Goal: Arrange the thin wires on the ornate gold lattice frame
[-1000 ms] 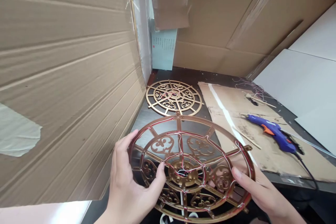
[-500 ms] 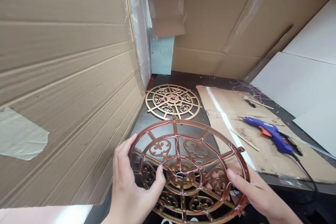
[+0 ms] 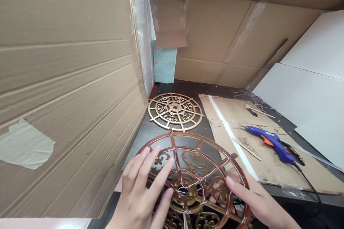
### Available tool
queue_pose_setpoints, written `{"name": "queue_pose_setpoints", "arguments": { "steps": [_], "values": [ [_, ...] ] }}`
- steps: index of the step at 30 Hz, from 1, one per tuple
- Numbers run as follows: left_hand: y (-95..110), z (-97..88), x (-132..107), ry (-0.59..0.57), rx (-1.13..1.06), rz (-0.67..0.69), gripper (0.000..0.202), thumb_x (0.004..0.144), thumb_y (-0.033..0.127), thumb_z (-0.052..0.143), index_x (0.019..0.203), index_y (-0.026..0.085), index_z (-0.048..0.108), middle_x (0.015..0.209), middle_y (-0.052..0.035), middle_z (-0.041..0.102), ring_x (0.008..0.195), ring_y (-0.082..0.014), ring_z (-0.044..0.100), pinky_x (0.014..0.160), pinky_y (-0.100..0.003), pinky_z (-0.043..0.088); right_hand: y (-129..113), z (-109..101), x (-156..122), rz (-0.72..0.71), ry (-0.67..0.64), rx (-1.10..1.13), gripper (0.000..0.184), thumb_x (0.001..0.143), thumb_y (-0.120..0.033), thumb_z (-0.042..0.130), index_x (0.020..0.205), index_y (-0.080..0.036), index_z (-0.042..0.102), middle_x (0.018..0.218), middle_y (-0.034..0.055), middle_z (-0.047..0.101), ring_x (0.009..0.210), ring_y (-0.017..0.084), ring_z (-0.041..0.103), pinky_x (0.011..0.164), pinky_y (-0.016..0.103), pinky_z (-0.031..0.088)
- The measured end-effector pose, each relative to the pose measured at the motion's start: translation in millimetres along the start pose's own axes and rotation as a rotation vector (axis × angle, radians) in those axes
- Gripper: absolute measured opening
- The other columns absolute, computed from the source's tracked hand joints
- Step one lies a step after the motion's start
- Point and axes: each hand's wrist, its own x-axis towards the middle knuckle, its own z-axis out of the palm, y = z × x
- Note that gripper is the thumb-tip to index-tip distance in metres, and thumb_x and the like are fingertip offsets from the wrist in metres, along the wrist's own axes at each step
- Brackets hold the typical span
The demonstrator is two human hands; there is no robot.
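Resting flat, left hand (image 3: pixel 142 189) lies fingers spread across wired ornate disc (image 3: pixel 196 179), at table's near edge. Right hand (image 3: pixel 255 200) supports disc's right rim from beneath, thumb on top, pinching. Disc tilted toward person, both hands equally close. Second gold disc (image 3: pixel 175 111) lies beyond, apart.

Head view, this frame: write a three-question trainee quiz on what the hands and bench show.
1. True or false: the left hand lies flat on the wired gold disc.
2. Which tool lies on the cardboard sheet? A scissors, B blue glue gun, C pliers.
3. Where is the second gold disc?

Key: 1 true. 2 B. 3 flat on the dark table, beyond the held one; the right hand grips the held disc's rim.
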Motion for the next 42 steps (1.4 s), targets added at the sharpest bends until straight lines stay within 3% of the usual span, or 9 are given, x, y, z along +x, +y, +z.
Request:
{"name": "queue_pose_setpoints", "arguments": {
  "steps": [4, 8, 21, 27, 32, 42],
  "values": [
    [-1, 0.3, 2, -0.029, 0.008, 0.137, 0.058, 0.086, 0.013, 0.063, 0.143, 0.019, 0.056, 0.156, -0.0152, 0.042, 0.147, -0.0336, 0.035, 0.121, -0.047, 0.028, -2, 1, 1, 0.003, -0.063, 0.051, 0.046, 0.091, -0.062, 0.065, 0.084, -0.017, 0.069, 0.079, 0.0075, 0.072, 0.073, 0.024, 0.067, 0.069, 0.037, 0.059],
    [0, -2.0, 5, -0.051, -0.004, 0.189, 0.053, 0.085, 0.012, 0.065, 0.137, 0.018, 0.059, 0.150, -0.0154, 0.047, 0.145, -0.0311, 0.037, 0.121, -0.044, 0.030, -6, 3, 3, 0.041, -0.182, 0.159, 0.043, 0.095, -0.059, 0.062, 0.085, -0.017, 0.067, 0.071, 0.0045, 0.069, 0.059, 0.019, 0.064, 0.056, 0.031, 0.054],
    [3, 2.4, 4, -0.018, -0.046, 0.179, 0.045, 0.086, 0.010, 0.067, 0.131, 0.014, 0.065, 0.144, -0.0171, 0.056, 0.143, -0.0302, 0.042, 0.121, -0.043, 0.030, -6, 1, 3, 0.015, -0.210, 0.130, 0.045, 0.097, -0.058, 0.061, 0.091, -0.015, 0.073, 0.076, 0.0066, 0.073, 0.060, 0.017, 0.064, 0.057, 0.031, 0.055],
    [7, 6.5, 5, 0.066, 0.004, 0.175, 0.038, 0.086, 0.024, 0.075, 0.122, 0.014, 0.072, 0.139, -0.0191, 0.061, 0.141, -0.0319, 0.046, 0.121, -0.045, 0.030, -8, 3, 4, 0.094, -0.206, 0.141, 0.051, 0.093, -0.064, 0.063, 0.091, -0.014, 0.071, 0.075, 0.0057, 0.071, 0.061, 0.015, 0.065, 0.054, 0.025, 0.053],
    [10, 7.7, 3, 0.042, -0.014, 0.131, 0.037, 0.089, 0.027, 0.073, 0.124, 0.015, 0.071, 0.141, -0.0183, 0.061, 0.143, -0.0309, 0.046, 0.122, -0.044, 0.030, -9, 4, 5, 0.059, -0.242, 0.138, 0.052, 0.095, -0.063, 0.060, 0.094, -0.012, 0.071, 0.080, 0.0092, 0.074, 0.061, 0.016, 0.066, 0.053, 0.026, 0.053],
    [0, 2.5, 6, 0.066, -0.106, 0.179, 0.033, 0.088, 0.014, 0.069, 0.121, 0.011, 0.070, 0.136, -0.0164, 0.066, 0.136, -0.0284, 0.055, 0.114, -0.041, 0.042, -7, 5, 7, 0.048, -0.244, 0.183, 0.051, 0.096, -0.062, 0.060, 0.096, -0.012, 0.069, 0.076, 0.0082, 0.074, 0.062, 0.015, 0.068, 0.049, 0.021, 0.049]
  ]
}}
